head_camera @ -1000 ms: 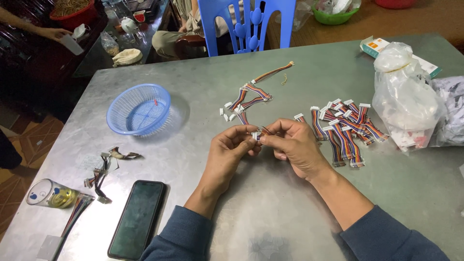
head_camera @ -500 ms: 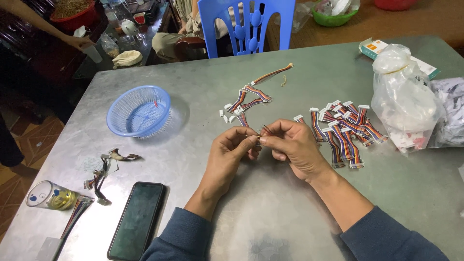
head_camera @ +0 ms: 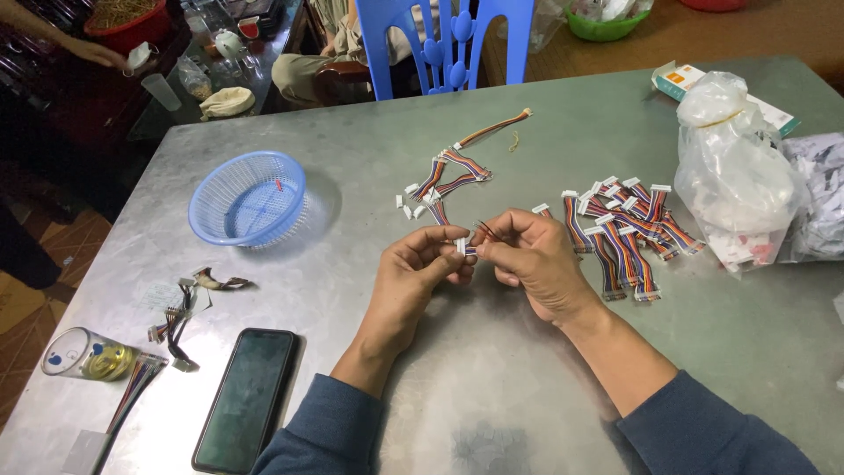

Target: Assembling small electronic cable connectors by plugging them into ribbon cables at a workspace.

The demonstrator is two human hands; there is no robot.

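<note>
Both hands meet over the middle of the metal table (head_camera: 527,387). Left hand (head_camera: 420,268): thumb and forefinger pinched narrow on the small white plug (head_camera: 461,246) of a short cable. Right hand (head_camera: 532,259): fingers curled in close, pinching the loose wires (head_camera: 484,230) of the same cable just beside the plug. Plug sits right between the two sets of fingertips, lifted off the table.

Containers:
- Blue plastic basket (head_camera: 249,197), left of the hands, well apart. Holds one tiny reddish bit, otherwise only mesh shows.
- Clear plastic bag (head_camera: 734,171), far right, knotted at the top, stuffed with white pieces; can't tell what they are.
- Clear cup (head_camera: 85,355) lying on its side at the near left edge, something yellow inside.
- Flat white box (head_camera: 681,82) behind the bag, partly hidden by it.

Around:
- Pile of finished rainbow cables (head_camera: 624,229) with white plugs, just right of the right hand, between it and the bag.
- Smaller cluster of cables and loose white plugs (head_camera: 444,180) just beyond the hands; one long cable (head_camera: 494,128) further back.
- Black phone (head_camera: 246,398), screen up, near the left forearm.
- Dark wire scraps (head_camera: 185,308) between phone and cup.
- Blue chair (head_camera: 457,44) at the far edge.

Nothing lies on the table between the hands and either pile.
</note>
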